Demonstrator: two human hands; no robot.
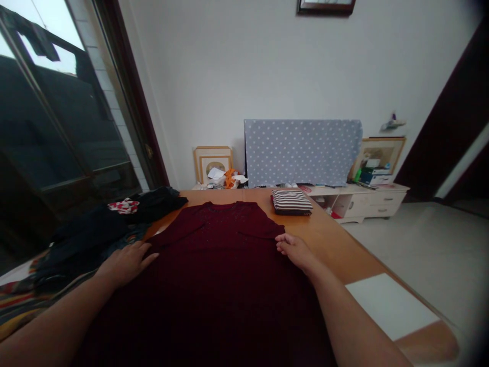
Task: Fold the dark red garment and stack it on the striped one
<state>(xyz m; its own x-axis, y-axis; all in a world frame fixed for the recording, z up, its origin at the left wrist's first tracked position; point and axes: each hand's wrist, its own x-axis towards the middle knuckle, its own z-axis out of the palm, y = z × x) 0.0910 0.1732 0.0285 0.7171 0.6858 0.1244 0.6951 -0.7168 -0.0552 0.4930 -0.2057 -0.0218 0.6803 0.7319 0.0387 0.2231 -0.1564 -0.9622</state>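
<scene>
A dark red short-sleeved shirt (225, 265) lies spread out on the wooden table, its neckline at the far end and its body reaching toward me. Small sparkly specks show below the collar. My left hand (124, 262) rests at the shirt's left side near the sleeve, fingers stretched and thumb apart. At the right sleeve's end, my right hand (292, 248) has its fingers curled together on the cloth edge. Beyond it sits a folded stack of clothes (292, 202) with a brown-and-white striped piece on top.
Dark clothes (91, 229) are heaped along the left, with a red-and-white piece (124, 206) on them. A white sheet (391, 306) lies on the table (340, 239) at right. Behind stand a white cabinet (367, 204) and a polka-dot cloth cover (301, 153).
</scene>
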